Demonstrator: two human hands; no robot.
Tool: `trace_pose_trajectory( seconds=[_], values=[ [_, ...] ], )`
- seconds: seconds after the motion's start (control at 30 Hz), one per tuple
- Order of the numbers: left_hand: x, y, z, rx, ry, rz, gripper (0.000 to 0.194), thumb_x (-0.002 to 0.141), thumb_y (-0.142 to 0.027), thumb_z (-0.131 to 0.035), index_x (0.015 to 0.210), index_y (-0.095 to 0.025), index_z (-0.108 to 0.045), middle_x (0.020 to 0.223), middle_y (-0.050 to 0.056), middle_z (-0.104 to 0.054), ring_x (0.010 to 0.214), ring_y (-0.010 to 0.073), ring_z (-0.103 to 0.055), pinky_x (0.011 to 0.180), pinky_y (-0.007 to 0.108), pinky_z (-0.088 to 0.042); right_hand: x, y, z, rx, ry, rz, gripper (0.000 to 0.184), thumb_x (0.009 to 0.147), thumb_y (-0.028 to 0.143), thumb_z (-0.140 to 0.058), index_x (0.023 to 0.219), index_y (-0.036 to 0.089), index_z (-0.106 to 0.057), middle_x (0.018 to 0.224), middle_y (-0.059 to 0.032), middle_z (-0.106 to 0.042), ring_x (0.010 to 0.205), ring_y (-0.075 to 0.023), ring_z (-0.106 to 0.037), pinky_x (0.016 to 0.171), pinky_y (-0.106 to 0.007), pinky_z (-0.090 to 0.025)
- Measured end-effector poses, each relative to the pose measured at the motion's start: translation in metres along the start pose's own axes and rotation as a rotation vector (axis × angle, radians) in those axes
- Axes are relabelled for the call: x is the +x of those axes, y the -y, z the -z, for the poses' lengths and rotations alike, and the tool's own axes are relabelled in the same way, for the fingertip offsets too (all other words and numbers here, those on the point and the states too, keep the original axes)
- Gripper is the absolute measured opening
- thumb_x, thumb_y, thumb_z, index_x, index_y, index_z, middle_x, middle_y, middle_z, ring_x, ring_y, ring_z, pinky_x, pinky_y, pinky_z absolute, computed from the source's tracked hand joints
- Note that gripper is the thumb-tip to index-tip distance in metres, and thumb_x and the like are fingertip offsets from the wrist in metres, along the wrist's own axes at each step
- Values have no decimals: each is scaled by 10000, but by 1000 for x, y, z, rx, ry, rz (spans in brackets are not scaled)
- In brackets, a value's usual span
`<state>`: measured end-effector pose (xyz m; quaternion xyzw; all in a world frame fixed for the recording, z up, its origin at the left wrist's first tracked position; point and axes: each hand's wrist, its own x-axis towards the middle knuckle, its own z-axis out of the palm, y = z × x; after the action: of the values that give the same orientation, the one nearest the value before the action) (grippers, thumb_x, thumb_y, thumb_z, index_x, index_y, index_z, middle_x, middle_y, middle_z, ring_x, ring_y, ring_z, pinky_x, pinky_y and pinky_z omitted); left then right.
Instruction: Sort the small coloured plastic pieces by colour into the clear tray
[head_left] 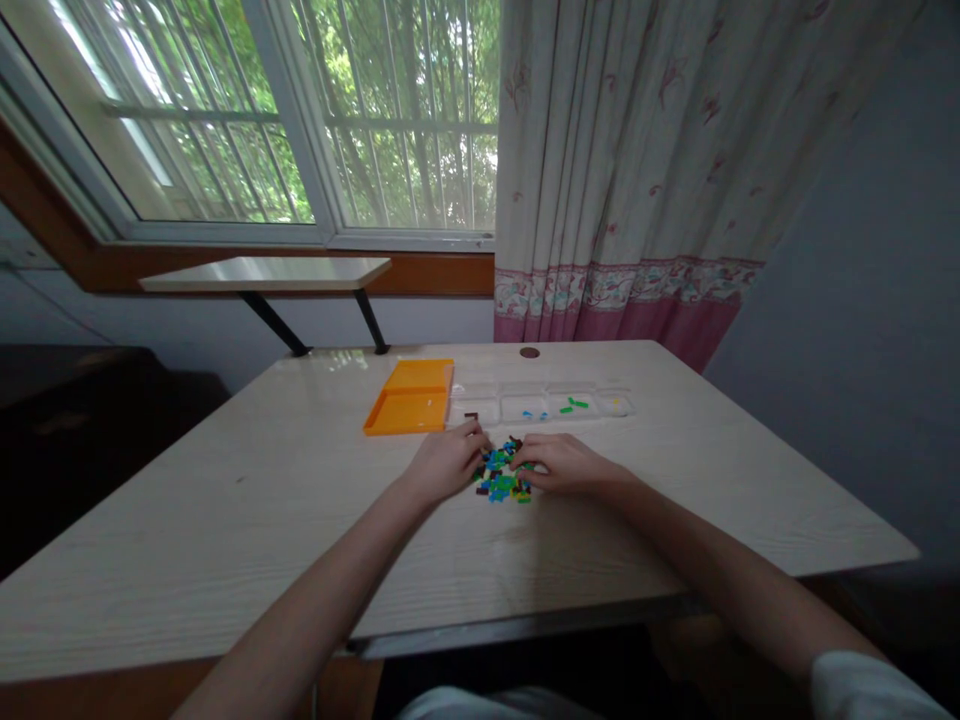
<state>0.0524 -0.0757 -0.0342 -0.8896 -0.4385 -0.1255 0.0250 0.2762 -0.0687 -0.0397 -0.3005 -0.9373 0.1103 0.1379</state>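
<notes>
Pile of small blue, green, brown and yellow plastic pieces [502, 486] lay on wood-grain table [300, 520], near side of row of clear plastic compartments [519, 404]. Left hand [450, 461] found at pile's left edge, right hand [561, 462] at its right edge. Fingers of both curled inward; whether either pinched a piece could not be told. Compartments, left to right, held brown piece [471, 415], blue pieces [527, 415], green strips [580, 405], yellow bit [617, 402]. Open orange plastic case [405, 411] lay just left of compartments.

Hands [499, 465] at colourful pieces [502, 487], clear trays [525, 408]
</notes>
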Motion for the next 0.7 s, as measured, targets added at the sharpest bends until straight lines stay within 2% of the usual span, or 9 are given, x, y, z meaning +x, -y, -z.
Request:
trace_pose_trajectory(
  seconds=[0.13, 0.4, 0.7],
  values=[
    [0, 1, -1, 2, 1, -8, 226, 818, -173, -411, 931, -213, -602, 935, 38, -565, 857, 159, -571, 681, 239, -446, 0, 1, 1, 41, -11, -17, 204, 803, 234, -513, 957, 226, -647, 918, -29, -608, 843, -146, -573, 747, -229, -420],
    [0, -1, 0, 19, 6, -17, 213, 815, -179, -414, 917, -205, -599, 925, 38, -565, 812, 157, -571, 659, 239, -445, 6, -2, -3, 162, -26, -97, 238, 700, 110, -561, 887, 203, -676, 850, -28, -581, 788, -144, -554, 747, -236, -419],
    [-1, -1, 0, -10, 3, -82, 219, 817, -177, -415, 932, -194, -601, 910, 42, -561, 788, 148, -564, 667, 238, -439, 7, -7, -6, 228, -17, -84, 116, 794, 212, -551, 840, 176, -652, 842, -42, -572, 785, -145, -544, 730, -245, -419]
  ],
)
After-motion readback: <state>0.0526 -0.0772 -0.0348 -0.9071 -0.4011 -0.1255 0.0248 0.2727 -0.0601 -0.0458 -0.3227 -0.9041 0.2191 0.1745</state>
